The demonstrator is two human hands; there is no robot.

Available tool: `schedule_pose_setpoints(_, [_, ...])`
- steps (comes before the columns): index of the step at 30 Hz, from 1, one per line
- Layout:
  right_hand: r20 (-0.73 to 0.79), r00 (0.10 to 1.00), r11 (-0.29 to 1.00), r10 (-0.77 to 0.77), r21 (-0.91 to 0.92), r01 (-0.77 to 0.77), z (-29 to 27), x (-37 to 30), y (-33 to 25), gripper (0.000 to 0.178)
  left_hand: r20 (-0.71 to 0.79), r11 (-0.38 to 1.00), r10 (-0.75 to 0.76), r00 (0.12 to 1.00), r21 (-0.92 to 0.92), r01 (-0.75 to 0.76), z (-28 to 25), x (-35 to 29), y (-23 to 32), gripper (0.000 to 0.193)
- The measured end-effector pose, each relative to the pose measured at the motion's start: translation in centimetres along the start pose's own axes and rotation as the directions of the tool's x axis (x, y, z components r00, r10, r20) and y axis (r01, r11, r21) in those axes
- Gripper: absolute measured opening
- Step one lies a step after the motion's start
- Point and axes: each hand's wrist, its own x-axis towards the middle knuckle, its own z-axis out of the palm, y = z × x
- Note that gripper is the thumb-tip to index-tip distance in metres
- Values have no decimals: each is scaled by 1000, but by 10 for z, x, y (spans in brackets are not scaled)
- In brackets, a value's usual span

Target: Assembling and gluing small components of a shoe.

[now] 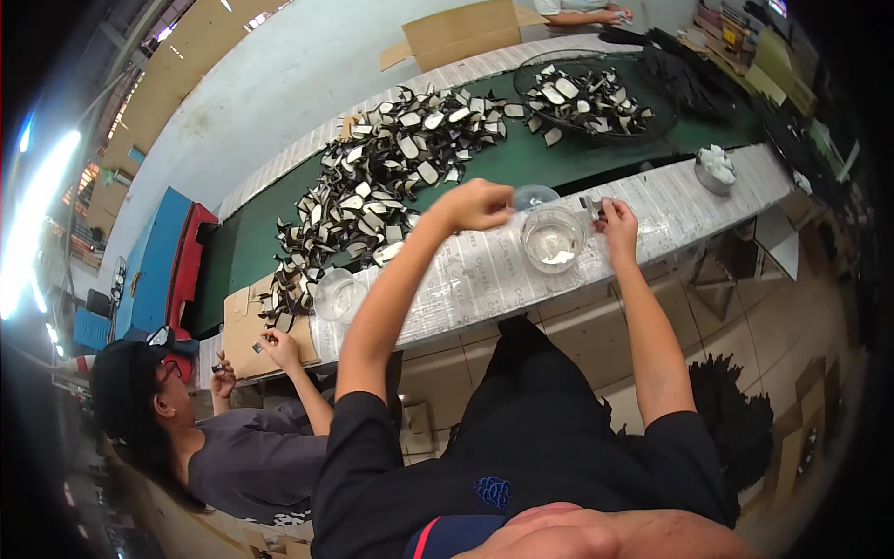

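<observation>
My right hand [618, 225] pinches a small dark piece [590, 202] just right of a clear round tub [553, 240]. What kind of piece it is, I cannot make out. On the other side of the tub my left hand [479, 205] hovers with its fingers curled together, slightly smeared at the tips; anything between them is hidden. Behind the tub, close to those fingertips, sits another clear round dish [534, 197]. Left of my left hand spreads a big heap of small black pieces with pale, rounded inner faces [410, 147].
A green belt [596, 168] runs behind the paper-covered ledge [475, 289]. More pieces fill a black round basket [582, 98]. A cup of white wads [715, 170] stands at right. At left a co-worker [251, 447] handles small parts by another clear tub [341, 296] and cardboard.
</observation>
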Motion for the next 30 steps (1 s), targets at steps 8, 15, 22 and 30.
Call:
schedule_pose_setpoints(8, [35, 999, 998, -37, 50, 35, -1, 3, 0, 21, 8, 806, -443, 896, 440, 395, -23, -111, -70, 40])
schedule_pose_setpoints(15, [64, 998, 986, 25, 160, -35, -3, 8, 2, 22, -6, 801, -479, 878, 407, 440, -12, -116, -95, 53])
schedule_pose_setpoints(22, [83, 996, 967, 32, 250, -52, -6, 5, 1, 21, -154, 777, -411, 899, 456, 434, 19, -113, -128, 22])
schedule_pose_setpoints(30, [69, 997, 973, 24, 228, -39, -8, 4, -2, 22, -335, 823, -285, 898, 394, 409, 1, -84, -112, 20])
